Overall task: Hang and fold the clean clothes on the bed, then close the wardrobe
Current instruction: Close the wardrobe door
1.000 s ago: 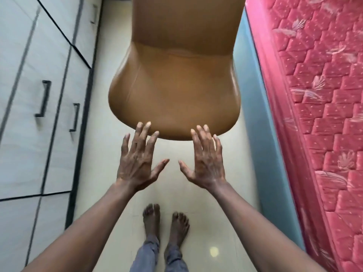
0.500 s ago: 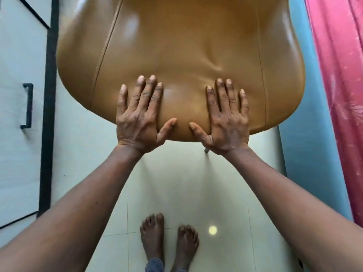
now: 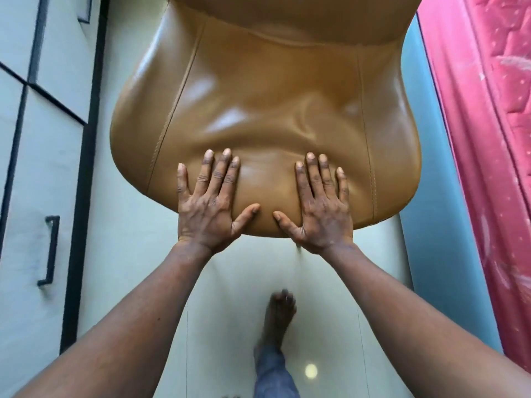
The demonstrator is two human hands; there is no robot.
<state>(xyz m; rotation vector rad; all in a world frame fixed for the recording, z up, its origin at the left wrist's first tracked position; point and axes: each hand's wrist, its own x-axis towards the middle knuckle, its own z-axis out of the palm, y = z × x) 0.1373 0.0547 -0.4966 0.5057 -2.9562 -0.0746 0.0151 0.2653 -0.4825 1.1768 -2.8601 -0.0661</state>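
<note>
A tan leather chair [image 3: 267,110] fills the upper middle of the head view, its seat facing me. My left hand [image 3: 209,202] lies flat on the seat's front edge with fingers spread. My right hand [image 3: 319,205] lies flat beside it, thumbs almost meeting. Neither hand holds anything. The bed's pink quilted mattress [image 3: 488,139] runs down the right side above a blue bed frame [image 3: 439,211]. The white wardrobe [image 3: 28,196] with black handles stands on the left, its doors closed. No clothes are in view.
The chair stands in the narrow aisle of pale tiled floor [image 3: 138,254] between the wardrobe and the bed. One bare foot [image 3: 275,320] with a grey trouser leg shows below my arms, blurred.
My hands went from hovering before the chair to lying flat on its seat. The chair now appears farther up in view, and one foot is lifted and blurred.
</note>
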